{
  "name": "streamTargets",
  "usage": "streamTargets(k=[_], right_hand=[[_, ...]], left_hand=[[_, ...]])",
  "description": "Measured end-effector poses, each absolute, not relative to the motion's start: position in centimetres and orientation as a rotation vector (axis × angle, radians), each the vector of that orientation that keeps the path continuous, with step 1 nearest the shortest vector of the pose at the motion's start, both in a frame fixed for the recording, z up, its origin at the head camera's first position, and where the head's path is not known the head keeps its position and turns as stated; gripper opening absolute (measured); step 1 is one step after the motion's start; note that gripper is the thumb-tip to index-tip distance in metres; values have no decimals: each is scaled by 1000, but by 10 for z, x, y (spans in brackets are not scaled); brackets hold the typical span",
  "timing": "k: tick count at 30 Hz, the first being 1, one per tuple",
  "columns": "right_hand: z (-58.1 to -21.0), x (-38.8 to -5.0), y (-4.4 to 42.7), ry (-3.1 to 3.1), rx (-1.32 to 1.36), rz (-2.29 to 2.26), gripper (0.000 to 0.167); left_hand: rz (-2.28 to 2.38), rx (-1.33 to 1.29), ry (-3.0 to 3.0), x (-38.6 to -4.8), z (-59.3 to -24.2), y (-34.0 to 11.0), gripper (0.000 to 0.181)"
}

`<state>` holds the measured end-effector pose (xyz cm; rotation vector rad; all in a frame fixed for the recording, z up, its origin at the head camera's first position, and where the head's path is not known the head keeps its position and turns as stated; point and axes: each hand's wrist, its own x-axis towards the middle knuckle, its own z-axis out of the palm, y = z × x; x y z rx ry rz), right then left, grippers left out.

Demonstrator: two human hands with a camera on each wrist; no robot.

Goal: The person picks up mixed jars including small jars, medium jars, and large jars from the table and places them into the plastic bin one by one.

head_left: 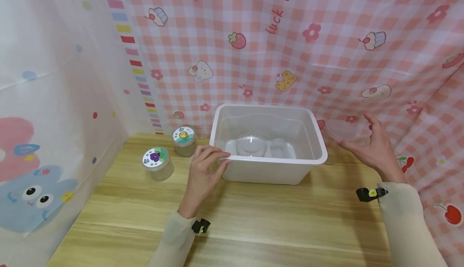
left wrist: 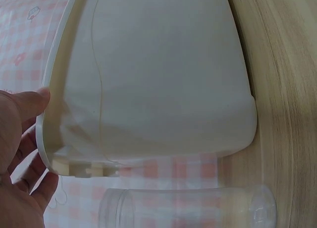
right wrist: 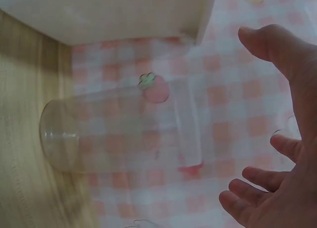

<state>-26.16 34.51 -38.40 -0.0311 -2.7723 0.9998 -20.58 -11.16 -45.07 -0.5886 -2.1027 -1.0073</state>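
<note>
My left hand (head_left: 206, 164) grips the rim of a white plastic bin (head_left: 268, 171) at its front left corner, thumb on one side and fingers on the other. Inside the bin lie a clear round container (head_left: 251, 146) and another clear plastic piece (head_left: 280, 149). To the bin's right stands a clear jar (right wrist: 119, 129), faint in the head view. My right hand (head_left: 377, 154) is spread beside that jar, and a gap shows between fingers and jar in the right wrist view. A clear jar (left wrist: 188, 208) also stands close to the bin's left side in the left wrist view.
Two clear tubs with printed lids stand at the table's left: a front tub (head_left: 159, 168) with a purple picture and a rear tub (head_left: 185, 148) with a yellow one. A pink checked cloth (head_left: 232, 65) hangs behind the wooden table (head_left: 253, 218).
</note>
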Motion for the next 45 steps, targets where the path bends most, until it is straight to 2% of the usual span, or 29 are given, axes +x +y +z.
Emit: streamTargets(k=[10, 28, 35, 45], right_hand=[[-409, -293, 370, -2921, -81, 1143, 125], [-450, -313, 376, -2851, 73, 1441, 112], [-458, -313, 374, -2818, 21, 1377, 96], [-458, -308, 371, -2775, -52, 1338, 94]], left_hand=[[-998, -591, -2097, -208, -451, -111, 14], [-1021, -574, -2105, -205, -449, -112, 14], [-1030, -569, -2116, -205, -449, -112, 13], [-1026, -568, -2117, -205, -449, -111, 14]])
